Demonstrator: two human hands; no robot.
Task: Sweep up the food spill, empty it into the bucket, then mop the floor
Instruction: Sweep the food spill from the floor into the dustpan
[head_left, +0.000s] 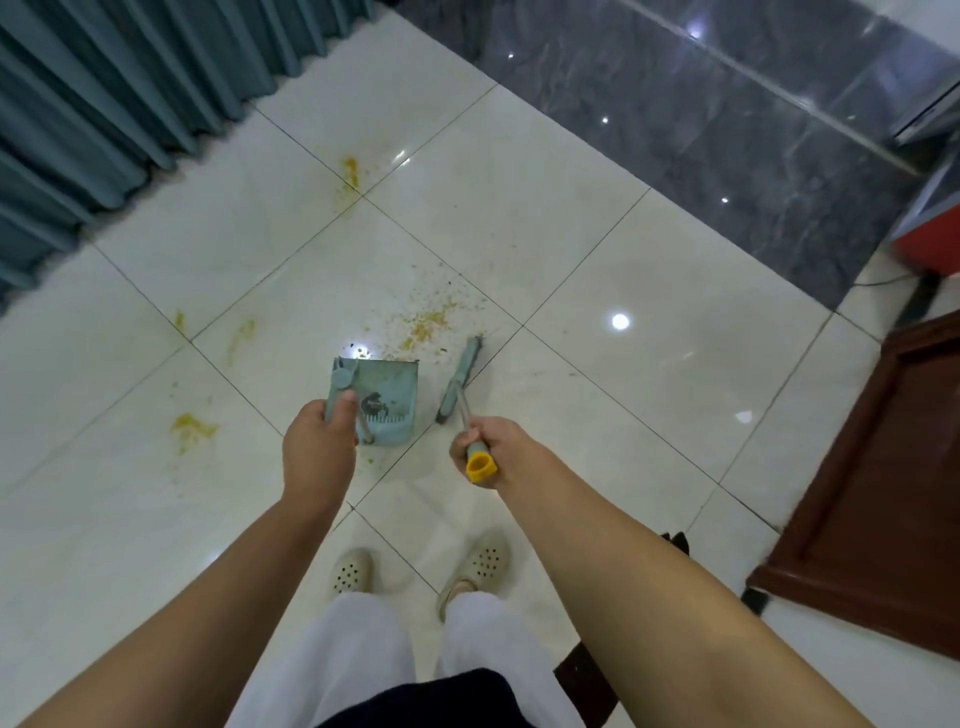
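Observation:
Yellow food crumbs (428, 322) lie scattered on the white tiles just beyond a pale blue dustpan (392, 397). My left hand (319, 447) grips the dustpan's upright handle, and the pan rests on the floor with dark debris inside. My right hand (485, 447) holds the yellow-capped handle of a broom (462, 376), whose blue head stands on the floor right of the pan, beside the crumbs. More yellow smears sit at the left (192, 428), at the mid left (241, 332) and farther off near the curtain (350, 169). No bucket or mop is visible.
A teal curtain (104, 104) hangs along the upper left. Dark grey marble flooring (727, 130) runs across the upper right. A dark brown wooden cabinet (883, 467) stands at the right, with a red object (930, 244) and a cable behind it. My feet in perforated shoes stand below.

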